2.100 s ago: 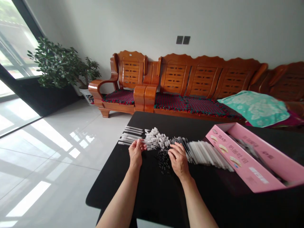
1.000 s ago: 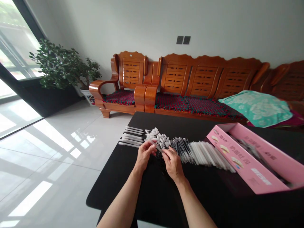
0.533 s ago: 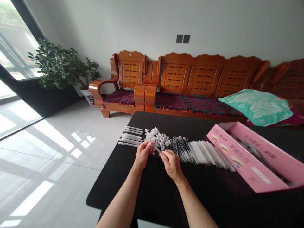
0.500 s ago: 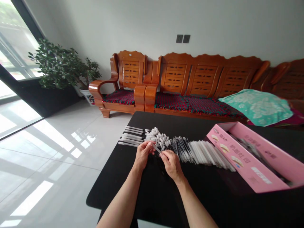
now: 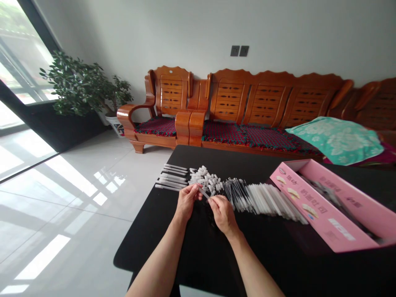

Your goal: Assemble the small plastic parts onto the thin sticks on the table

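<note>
My left hand (image 5: 186,201) and my right hand (image 5: 221,211) meet over a black table (image 5: 192,251), both pinched on one thin white pen barrel (image 5: 204,193) held slanting between them. Just beyond my fingers lies a heap of small white caps (image 5: 206,179). Small black parts (image 5: 213,214) sit on the table under my right hand, mostly hidden. To the right runs a row of clear refills and white barrels (image 5: 262,198). At the far left several finished white pens (image 5: 171,178) lie side by side.
An open pink cardboard box (image 5: 328,206) lies on the table's right side. Behind the table stand a carved wooden sofa and armchair (image 5: 235,107) with a teal cloth (image 5: 335,140). A potted plant (image 5: 83,88) stands by the window; glossy white floor tiles spread to the left.
Two seconds ago my hands rested apart on the piles. They have come together and now hold one white barrel between them; little has moved in the last half second.
</note>
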{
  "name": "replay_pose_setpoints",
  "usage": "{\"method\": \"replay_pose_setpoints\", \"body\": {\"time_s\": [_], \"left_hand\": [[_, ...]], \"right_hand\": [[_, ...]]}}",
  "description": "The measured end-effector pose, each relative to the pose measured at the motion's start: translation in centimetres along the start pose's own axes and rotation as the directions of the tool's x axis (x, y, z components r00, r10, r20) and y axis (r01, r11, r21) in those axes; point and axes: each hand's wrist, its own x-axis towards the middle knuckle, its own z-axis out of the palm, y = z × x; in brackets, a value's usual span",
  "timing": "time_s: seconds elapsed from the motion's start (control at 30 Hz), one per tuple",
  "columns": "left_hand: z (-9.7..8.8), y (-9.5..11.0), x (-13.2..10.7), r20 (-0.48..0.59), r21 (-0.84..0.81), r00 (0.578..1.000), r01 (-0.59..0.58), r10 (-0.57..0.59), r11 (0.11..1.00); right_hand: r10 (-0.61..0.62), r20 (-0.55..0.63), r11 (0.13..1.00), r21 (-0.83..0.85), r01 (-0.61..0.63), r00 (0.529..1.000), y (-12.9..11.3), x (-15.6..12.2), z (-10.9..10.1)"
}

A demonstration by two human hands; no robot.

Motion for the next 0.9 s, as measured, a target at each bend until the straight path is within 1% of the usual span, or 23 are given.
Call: {"method": "replay_pose_setpoints", "body": {"time_s": [0.13, 0.2, 0.27, 0.33, 0.4, 0.47, 0.53, 0.63, 0.7, 0.77, 0.9], "left_hand": [[-0.2, -0.2, 0.0, -0.025, 0.009, 1.0, 0.009, -0.008, 1.0], [-0.3, -0.3, 0.1, -0.029, 0.006, 1.0, 0.005, -0.004, 1.0], [-0.3, -0.2, 0.0, -0.018, 0.003, 1.0, -0.004, 0.004, 1.0], [-0.2, -0.1, 0.0, 0.01, 0.002, 1.0, -0.005, 0.005, 1.0], [-0.1, 0.0, -0.1, 0.032, 0.004, 0.999, -0.004, 0.004, 1.0], [0.1, -0.1, -0.1, 0.019, 0.004, 1.0, -0.01, 0.01, 1.0], [0.2, -0.2, -0.2, -0.023, 0.008, 1.0, -0.018, 0.018, 1.0], [0.3, -0.3, -0.3, -0.092, 0.042, 0.995, -0.045, 0.048, 0.998], [0.4, -0.2, -0.4, -0.113, 0.066, 0.991, -0.071, 0.078, 0.995], [0.4, 0.1, -0.4, -0.09, 0.061, 0.993, -0.074, 0.079, 0.995], [0.2, 0.7, -0.3, 0.021, 0.027, 0.999, -0.036, 0.036, 0.999]], "right_hand": [[-0.1, -0.046, 0.981, -0.169, 0.091, 0.994, -0.3, 0.0, 0.2], [-0.119, -0.034, 0.973, -0.204, 0.109, 0.992, -0.3, 0.0, 0.3], [-0.085, -0.025, 0.986, -0.145, 0.081, 0.996, -0.2, -0.1, 0.2], [-0.021, -0.006, 0.999, -0.031, 0.021, 1.0, 0.1, -0.1, 0.1], [0.041, 0.037, 0.996, 0.074, -0.044, 0.998, 0.2, -0.1, -0.1], [0.056, 0.063, 0.992, 0.111, -0.062, 0.996, 0.1, -0.1, -0.2], [0.006, 0.029, 0.999, 0.046, -0.007, 1.0, -0.1, 0.0, -0.1], [-0.116, -0.03, 0.983, -0.147, 0.111, 0.993, -0.5, 0.0, 0.3], [-0.143, -0.035, 0.969, -0.211, 0.133, 0.989, -0.5, 0.1, 0.5], [-0.12, -0.036, 0.979, -0.171, 0.112, 0.992, -0.4, 0.1, 0.4], [-0.008, -0.008, 1.0, 0.025, 0.008, 1.0, 0.0, 0.0, -0.2]]}}
